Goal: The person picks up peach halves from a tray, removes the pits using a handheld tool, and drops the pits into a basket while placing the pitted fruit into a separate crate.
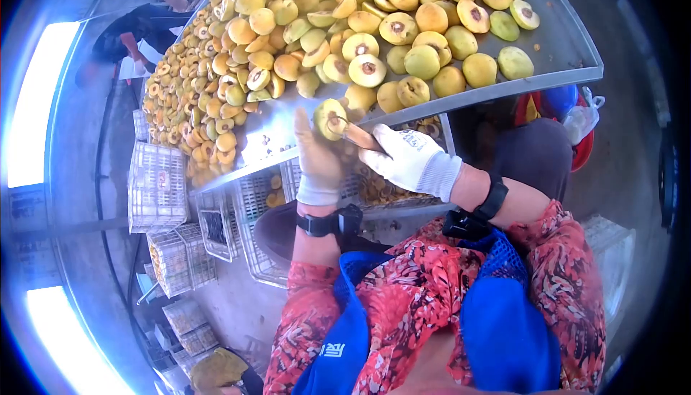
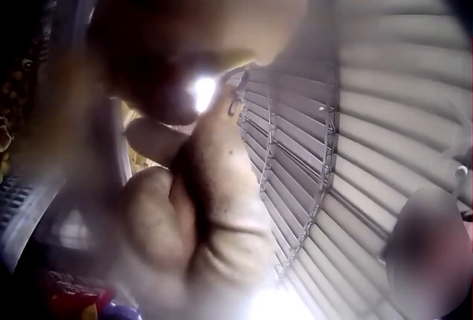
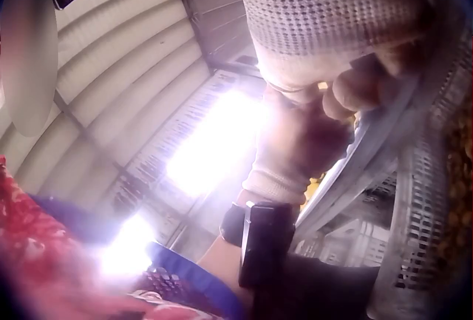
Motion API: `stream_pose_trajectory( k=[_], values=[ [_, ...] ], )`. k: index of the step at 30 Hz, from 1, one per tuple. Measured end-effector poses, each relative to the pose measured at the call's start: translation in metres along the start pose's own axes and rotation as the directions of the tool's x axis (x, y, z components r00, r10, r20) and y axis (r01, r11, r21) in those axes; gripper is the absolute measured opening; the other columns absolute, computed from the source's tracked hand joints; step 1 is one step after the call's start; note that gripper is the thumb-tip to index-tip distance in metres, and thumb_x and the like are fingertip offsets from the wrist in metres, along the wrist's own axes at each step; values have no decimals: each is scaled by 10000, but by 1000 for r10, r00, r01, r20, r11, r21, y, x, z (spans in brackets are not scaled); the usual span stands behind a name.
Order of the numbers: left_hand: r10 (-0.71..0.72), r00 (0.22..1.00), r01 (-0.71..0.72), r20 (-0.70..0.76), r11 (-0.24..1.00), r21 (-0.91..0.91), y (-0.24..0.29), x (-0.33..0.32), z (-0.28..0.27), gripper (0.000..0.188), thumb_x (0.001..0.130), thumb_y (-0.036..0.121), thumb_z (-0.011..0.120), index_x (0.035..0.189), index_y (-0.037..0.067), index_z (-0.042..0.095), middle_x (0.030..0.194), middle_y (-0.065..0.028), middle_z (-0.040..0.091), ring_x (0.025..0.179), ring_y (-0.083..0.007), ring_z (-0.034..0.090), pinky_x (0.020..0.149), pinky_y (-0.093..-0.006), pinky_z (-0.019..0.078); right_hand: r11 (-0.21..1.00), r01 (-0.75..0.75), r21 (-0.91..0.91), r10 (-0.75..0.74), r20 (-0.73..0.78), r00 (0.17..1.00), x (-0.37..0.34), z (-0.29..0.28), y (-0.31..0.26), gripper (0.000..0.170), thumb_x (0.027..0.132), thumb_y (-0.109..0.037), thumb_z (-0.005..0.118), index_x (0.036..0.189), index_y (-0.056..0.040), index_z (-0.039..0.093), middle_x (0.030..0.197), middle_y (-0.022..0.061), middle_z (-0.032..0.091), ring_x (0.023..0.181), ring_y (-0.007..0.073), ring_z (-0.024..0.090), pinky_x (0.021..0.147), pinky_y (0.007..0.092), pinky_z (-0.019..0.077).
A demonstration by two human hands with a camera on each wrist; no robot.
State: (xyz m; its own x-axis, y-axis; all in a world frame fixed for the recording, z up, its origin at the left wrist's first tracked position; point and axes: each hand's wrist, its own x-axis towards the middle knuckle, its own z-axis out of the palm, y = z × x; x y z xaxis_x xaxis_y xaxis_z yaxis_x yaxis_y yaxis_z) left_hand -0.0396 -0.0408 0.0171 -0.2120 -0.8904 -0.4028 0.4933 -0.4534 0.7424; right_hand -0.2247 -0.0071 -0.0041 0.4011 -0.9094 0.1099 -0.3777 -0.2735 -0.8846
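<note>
In the head view my gloved left hand (image 1: 319, 157) holds a yellow peach half (image 1: 330, 119) at the tray's near edge, its cut face toward my right hand. My gloved right hand (image 1: 407, 157) grips the wooden handle of a pitting tool (image 1: 362, 137), whose thin metal tip meets the cut face. The left wrist view shows the tool's bent metal end (image 2: 236, 94) close under the left palm, with a yellow sliver of the peach showing. In the right wrist view the right glove (image 3: 332, 32) overlaps the left hand (image 3: 295, 139).
A metal tray (image 1: 554, 42) carries a big heap of halved peaches (image 1: 245, 31). Below it stand plastic crates (image 1: 157, 186), some with fruit pieces. At the right are a red bucket (image 1: 584, 151) and a plastic bag (image 1: 581, 120). Another person (image 1: 137, 35) is at the far left.
</note>
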Motion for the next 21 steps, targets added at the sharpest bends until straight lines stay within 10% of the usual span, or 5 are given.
stream_pose_trajectory(
  k=[3,6,13,21],
  values=[
    [201,978,-202,-55,979,-6,-18,-1,7,703,905,652,372,1180,28,542,1055,-144,619,937,-293,621,843,-425,520,998,-42,-47,45,73,996,4,-1,-9,361,922,-381,510,1005,-29,515,841,230,640,808,397,631,712,484,480],
    [193,970,-177,149,977,-118,-15,6,-22,679,917,619,380,1213,25,525,1059,-163,615,997,-305,600,895,-444,491,999,35,-25,-35,-6,999,5,10,-4,352,907,-374,564,995,-37,514,808,219,639,773,407,631,661,488,491],
    [272,961,-278,-58,941,-192,-23,-4,-1,635,939,566,407,1243,14,485,1055,-175,609,987,-301,602,865,-430,501,997,73,17,-71,-90,993,8,16,0,341,903,-358,581,997,-38,510,789,222,629,762,410,623,643,491,489],
    [401,911,-374,-99,902,214,-27,-4,-9,658,958,568,312,1210,5,537,1036,-132,621,932,-248,606,816,-359,506,990,21,-136,-8,94,996,12,4,-3,353,917,-384,531,1035,-53,492,799,220,639,772,413,635,678,500,494]
  ],
)
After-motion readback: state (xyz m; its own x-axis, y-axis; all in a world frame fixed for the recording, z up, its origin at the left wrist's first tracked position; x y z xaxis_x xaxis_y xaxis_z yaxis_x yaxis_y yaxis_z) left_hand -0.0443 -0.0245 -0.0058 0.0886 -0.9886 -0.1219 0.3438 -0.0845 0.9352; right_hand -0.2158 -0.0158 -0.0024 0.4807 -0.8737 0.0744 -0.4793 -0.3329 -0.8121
